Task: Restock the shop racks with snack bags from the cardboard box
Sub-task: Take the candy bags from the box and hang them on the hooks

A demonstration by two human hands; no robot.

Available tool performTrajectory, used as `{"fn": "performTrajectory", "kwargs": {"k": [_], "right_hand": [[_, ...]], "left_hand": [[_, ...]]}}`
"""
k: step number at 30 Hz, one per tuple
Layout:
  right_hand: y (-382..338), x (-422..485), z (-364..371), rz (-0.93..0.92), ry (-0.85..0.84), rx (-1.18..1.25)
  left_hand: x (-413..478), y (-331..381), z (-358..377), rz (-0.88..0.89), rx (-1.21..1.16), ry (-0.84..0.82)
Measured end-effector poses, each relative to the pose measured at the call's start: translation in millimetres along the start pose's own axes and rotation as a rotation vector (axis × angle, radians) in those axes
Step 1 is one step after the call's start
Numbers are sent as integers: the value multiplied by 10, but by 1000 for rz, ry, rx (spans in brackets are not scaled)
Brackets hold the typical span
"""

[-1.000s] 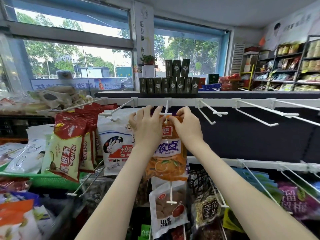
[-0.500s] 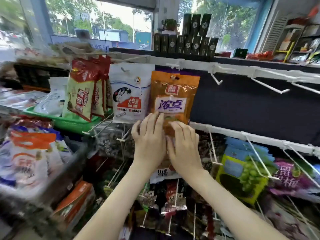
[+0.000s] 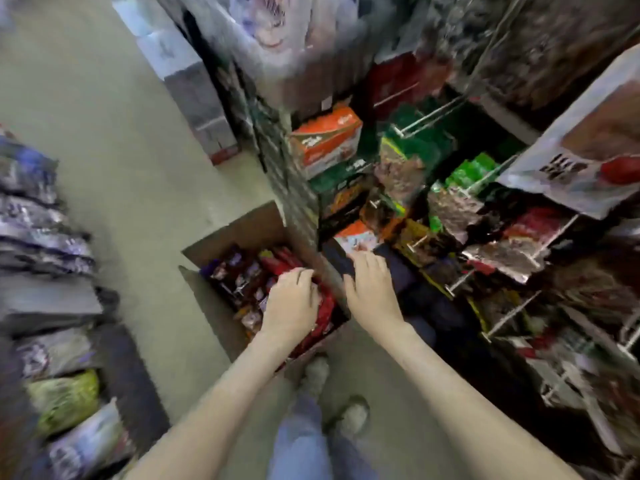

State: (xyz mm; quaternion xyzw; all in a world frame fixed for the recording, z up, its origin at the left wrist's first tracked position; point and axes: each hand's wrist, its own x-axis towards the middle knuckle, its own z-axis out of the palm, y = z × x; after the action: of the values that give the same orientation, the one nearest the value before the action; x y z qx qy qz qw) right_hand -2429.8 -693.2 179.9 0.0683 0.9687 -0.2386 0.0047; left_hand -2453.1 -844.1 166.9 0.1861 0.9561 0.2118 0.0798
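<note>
Left hand in cardboard box (among snack bags); right hand beside.

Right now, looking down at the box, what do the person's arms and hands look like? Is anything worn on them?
Both forearms are bare up to the frame edge: no sleeves show. The left hand and right hand wear no gloves; I see no watch or ring, though the picture is blurred.

We see the cardboard box open from above, rack pegs jutting at its right, bare floor left.
</note>
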Motion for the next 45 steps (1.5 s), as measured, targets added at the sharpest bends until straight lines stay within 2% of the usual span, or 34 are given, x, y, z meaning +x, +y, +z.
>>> {"fn": "performTrajectory", "kwargs": {"k": [4, 6, 9, 13, 15, 21, 23, 26, 30, 32, 36, 38, 40, 45], "right_hand": [[208, -6, 1068, 73, -366, 183], [366, 34, 1555, 190, -546, 229], [611, 71, 2147, 430, -675, 258], [944, -24, 2569, 678, -812, 237], [1079, -62, 2702, 820, -830, 315], [1277, 175, 3399, 1054, -588, 557], [1308, 268, 3593, 1133, -518, 504], [1344, 333, 3747, 1103, -433, 345], [1353, 347, 3799, 1121, -408, 257], [1316, 374, 3772, 1142, -369, 299], [1114, 284, 3485, 1070, -217, 384], [983, 215, 3184, 967, -151, 459], [816, 194, 2744, 791, -173, 535], [444, 138, 1396, 435, -298, 561]], "left_hand": [[-298, -752, 712, -178, 3, -209], [-361, -1054, 1083, -244, -13, -298], [-353, -1366, 1605, -337, -50, -406], [-286, -1520, 2144, -402, -111, -528], [-225, -1518, 2344, -437, -163, -569], [-67, -1523, 2832, -500, -340, -564], [-58, -1555, 2933, -518, -342, -572], [-83, -1620, 3028, -540, -299, -564], [-115, -1607, 3008, -563, -256, -525], [-122, -1551, 2952, -557, -247, -496], [-76, -1354, 2749, -469, -248, -447], [-49, -1221, 2582, -393, -240, -411], [-10, -1100, 2343, -287, -183, -327], [276, -693, 1298, 38, 6, 16]]}}
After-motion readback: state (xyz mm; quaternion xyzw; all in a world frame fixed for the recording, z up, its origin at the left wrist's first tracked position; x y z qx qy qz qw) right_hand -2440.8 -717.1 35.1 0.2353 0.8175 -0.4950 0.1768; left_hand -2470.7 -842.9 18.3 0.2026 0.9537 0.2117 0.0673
